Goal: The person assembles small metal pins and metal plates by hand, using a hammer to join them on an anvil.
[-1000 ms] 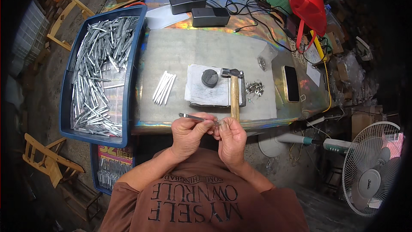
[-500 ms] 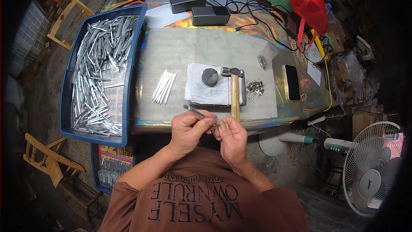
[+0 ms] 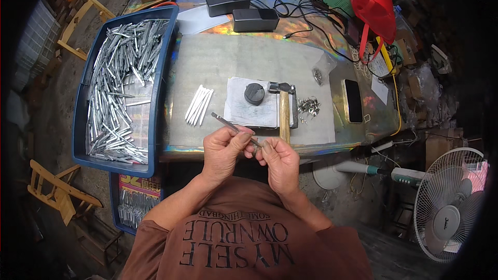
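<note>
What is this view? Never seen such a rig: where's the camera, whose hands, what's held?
No robot here: these are a person's bare hands. One wide fisheye camera worn on the head looks down, so straight edges bend. The left hand grips a slim dark rod; the right hand pinches near its lower end, where detail is too small to read. On the table: slim white sticks, a round black block on white paper, a wooden-handled metal hammer and small shiny metal pieces. At left, a blue plastic tray holds silvery rods.
</note>
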A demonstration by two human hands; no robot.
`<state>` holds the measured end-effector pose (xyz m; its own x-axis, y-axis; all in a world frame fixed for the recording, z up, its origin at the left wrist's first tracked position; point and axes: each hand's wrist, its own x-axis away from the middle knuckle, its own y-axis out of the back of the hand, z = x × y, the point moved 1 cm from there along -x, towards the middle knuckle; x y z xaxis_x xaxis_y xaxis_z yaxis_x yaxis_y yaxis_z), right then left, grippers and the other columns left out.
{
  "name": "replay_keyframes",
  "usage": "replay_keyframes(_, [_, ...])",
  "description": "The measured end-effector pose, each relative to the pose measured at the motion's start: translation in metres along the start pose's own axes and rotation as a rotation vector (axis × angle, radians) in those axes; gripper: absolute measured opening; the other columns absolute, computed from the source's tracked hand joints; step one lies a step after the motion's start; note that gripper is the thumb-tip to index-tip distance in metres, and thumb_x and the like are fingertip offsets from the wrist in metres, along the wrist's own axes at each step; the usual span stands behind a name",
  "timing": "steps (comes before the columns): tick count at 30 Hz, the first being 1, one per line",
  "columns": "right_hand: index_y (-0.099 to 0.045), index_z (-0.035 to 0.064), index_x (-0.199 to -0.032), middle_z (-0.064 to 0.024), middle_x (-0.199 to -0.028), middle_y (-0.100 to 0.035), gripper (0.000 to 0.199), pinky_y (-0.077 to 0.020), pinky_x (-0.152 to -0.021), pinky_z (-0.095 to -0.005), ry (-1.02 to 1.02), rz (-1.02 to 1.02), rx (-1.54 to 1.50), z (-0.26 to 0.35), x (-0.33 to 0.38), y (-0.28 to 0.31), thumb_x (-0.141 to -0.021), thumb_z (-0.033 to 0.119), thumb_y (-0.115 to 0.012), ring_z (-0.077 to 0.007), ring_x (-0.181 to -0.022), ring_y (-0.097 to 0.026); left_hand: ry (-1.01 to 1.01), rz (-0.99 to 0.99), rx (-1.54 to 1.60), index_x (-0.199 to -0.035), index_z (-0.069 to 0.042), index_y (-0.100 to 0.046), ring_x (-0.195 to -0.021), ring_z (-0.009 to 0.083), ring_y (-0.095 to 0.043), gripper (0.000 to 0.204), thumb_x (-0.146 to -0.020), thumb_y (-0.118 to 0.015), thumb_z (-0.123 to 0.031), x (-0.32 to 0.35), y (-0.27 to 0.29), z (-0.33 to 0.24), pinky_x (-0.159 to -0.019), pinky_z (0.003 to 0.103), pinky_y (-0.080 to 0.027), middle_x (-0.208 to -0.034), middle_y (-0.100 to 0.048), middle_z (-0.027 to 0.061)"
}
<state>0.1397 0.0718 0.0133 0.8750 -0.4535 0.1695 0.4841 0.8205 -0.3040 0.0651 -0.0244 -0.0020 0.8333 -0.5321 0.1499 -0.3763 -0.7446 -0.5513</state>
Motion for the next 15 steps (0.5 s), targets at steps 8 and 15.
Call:
replay_keyframes(8, [-0.049,0.0018,-0.08,0.0,-0.064,-0.049,0.011,-0.0322,-0.049,-0.015,0.084,-0.015,0.17,-0.004,0.0,0.005,-0.084,0.012,-0.048,-0.0035,-0.055,-0.04,-0.014,-0.01,0.017,-0.082,0.003,-0.056,-0.058,0.0091,-0.053,0.012,-0.08,-0.054,-0.008,-0.001,0.0,0.001,-0.05,0.019,-0.045,-0.07,-0.056,0.0075])
replay_keyframes(15, [-0.046,0.002,-0.079,0.0013,-0.065,-0.042,0.009,-0.0324,-0.053,-0.0169,0.115,0.051,0.08,-0.009,-0.003,0.003,-0.085,0.009,-0.045,-0.0044,-0.058,-0.037,-0.008,-0.007,0.019,-0.081,0.003,-0.056,-0.057,0.009,-0.053,0.012,-0.08,-0.054,-0.009,-0.001,-0.002,0.004,-0.049,0.019,-0.045,-0.069,-0.056,0.0071])
